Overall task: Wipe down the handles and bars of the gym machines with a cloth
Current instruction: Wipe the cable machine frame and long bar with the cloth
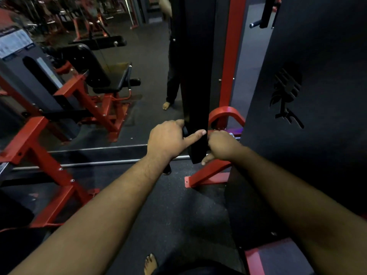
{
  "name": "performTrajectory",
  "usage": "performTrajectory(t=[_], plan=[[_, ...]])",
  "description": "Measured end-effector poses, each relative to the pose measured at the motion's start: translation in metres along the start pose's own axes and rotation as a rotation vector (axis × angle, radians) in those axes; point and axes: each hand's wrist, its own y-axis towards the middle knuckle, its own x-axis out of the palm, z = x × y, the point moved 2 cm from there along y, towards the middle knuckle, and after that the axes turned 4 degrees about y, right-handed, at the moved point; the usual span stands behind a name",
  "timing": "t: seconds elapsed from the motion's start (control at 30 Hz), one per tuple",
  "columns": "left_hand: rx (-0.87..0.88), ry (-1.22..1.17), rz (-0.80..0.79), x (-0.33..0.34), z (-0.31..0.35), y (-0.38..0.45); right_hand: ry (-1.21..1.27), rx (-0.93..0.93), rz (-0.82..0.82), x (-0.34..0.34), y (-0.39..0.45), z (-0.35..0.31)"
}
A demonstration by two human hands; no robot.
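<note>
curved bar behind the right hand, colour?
Red; the curved bar shows clearly in the head view.

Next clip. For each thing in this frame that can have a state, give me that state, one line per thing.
Left hand: curled round a dark handle, forefinger stretched onto the black pad.
Right hand: fingers curled at the pad's right edge; what it holds is hidden.
Black pad: upright, held from both sides near its lower end.
Cloth: none that I can make out.
Seat: unoccupied.
</note>
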Motion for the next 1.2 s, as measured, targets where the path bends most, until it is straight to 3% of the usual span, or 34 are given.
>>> performTrajectory(t=[0.07, 0.17, 0.2, 0.37, 0.47, 0.53, 0.67, 0.73, 0.87, 0.9, 0.97, 1.03, 1.1, 1.2], plan=[[-0.004, -0.004, 0.006, -0.001, -0.001, 0.001, 0.019, -0.013, 0.162, 0.012, -0.008, 0.000], [-0.007, -0.004, 0.016, -0.001, -0.003, -0.001, -0.012, -0.076, 0.550, 0.055, -0.031, 0.005], [-0.006, -0.004, 0.014, -0.001, -0.003, -0.002, -0.029, -0.068, 0.599, 0.066, -0.033, 0.011], [-0.006, 0.002, 0.002, -0.002, -0.003, 0.003, -0.072, 0.156, 0.293, 0.032, -0.015, 0.036], [0.004, -0.004, 0.004, 0.000, -0.004, 0.006, -0.024, 0.056, 0.188, 0.009, 0.000, 0.020], [0.006, -0.015, 0.013, 0.000, -0.004, 0.006, -0.029, -0.012, 0.254, 0.020, 0.006, 0.003], [0.006, -0.020, 0.013, -0.001, -0.007, 0.005, 0.013, -0.147, 0.691, 0.063, -0.017, 0.005], [0.014, -0.015, 0.012, 0.000, -0.007, 0.004, -0.056, -0.150, 0.730, 0.074, -0.028, 0.025], [-0.004, -0.035, 0.004, 0.000, -0.005, 0.005, -0.077, 0.025, 0.662, 0.067, -0.035, 0.053], [-0.006, -0.041, 0.006, 0.000, -0.005, 0.005, 0.027, 0.070, 0.671, 0.064, -0.039, 0.050], [-0.009, -0.036, 0.018, 0.000, -0.007, 0.004, 0.518, 0.270, 0.829, 0.076, -0.049, 0.045], [-0.007, -0.023, 0.028, 0.000, -0.006, 0.002, 1.123, 0.691, 0.996, 0.097, -0.054, 0.036], [-0.004, -0.029, 0.027, -0.001, -0.005, 0.002, 1.657, 0.964, 0.979, 0.109, -0.046, 0.023], [-0.002, -0.039, 0.015, -0.002, -0.004, 0.004, 2.353, 1.019, 0.886, 0.092, -0.018, 0.001]])
